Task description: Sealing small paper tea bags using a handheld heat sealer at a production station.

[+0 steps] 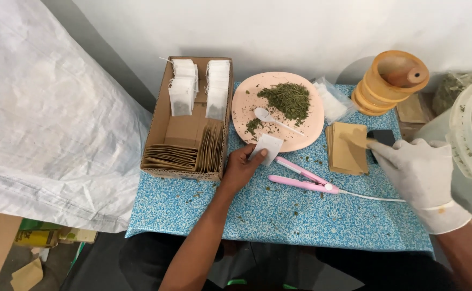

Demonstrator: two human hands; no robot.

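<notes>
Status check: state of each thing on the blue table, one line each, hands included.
Left hand: bare, pinching small white filter bag.
Right hand: white-gloved, on small black device.
Pink hinged heat sealer: jaws open, corded, lying flat.
Round pink plate: holds dried green leaves and white spoon.
Cardboard box: open, holding bags and brown envelopes.
Brown envelope stack: flat.

The person's 2 hands differ in dress. The left hand (242, 167), nearest the cardboard box (187, 121), is bare, and its forearm is uncovered with no sleeve in view. The right hand (422, 172), far from that box, wears 1 white glove, loose and wrinkled, ending in a rolled cuff at the wrist, with a bare forearm beyond.
</notes>
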